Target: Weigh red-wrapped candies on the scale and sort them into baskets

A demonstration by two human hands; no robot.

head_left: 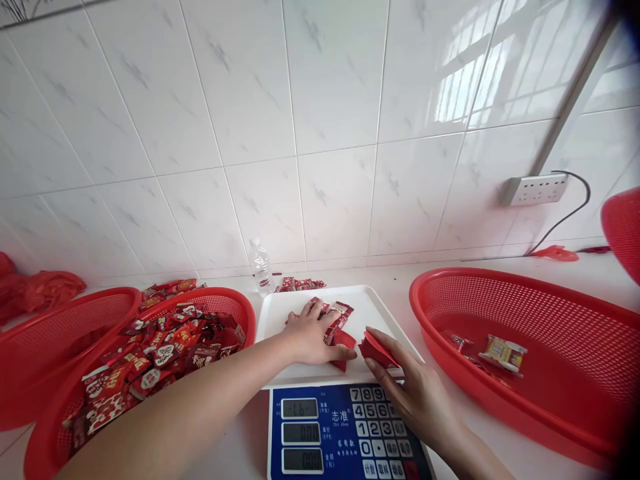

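Observation:
Across the white weighing tray (383, 308), my left hand (313, 333) lies palm down with its fingers spread over several small red snack packets (343, 311). Beside its thumb, a flat red piece (345, 341) lies on the tray, partly covered. My right hand (407, 380) grips a folded red pouch (377, 351) between thumb and fingers, over the tray's right front part. Just below both hands sits the blue scale panel (337, 433) with keys and small displays. What lies under my left palm is hidden.
At left, a red basket (245, 303) is heaped with red packets, with another red basket (133, 300) beyond it. A third red basket (425, 283) at right holds a few packets. Behind the tray stand a plastic bottle (261, 267) and more packets (300, 285). A socket strip (537, 189) is on the wall.

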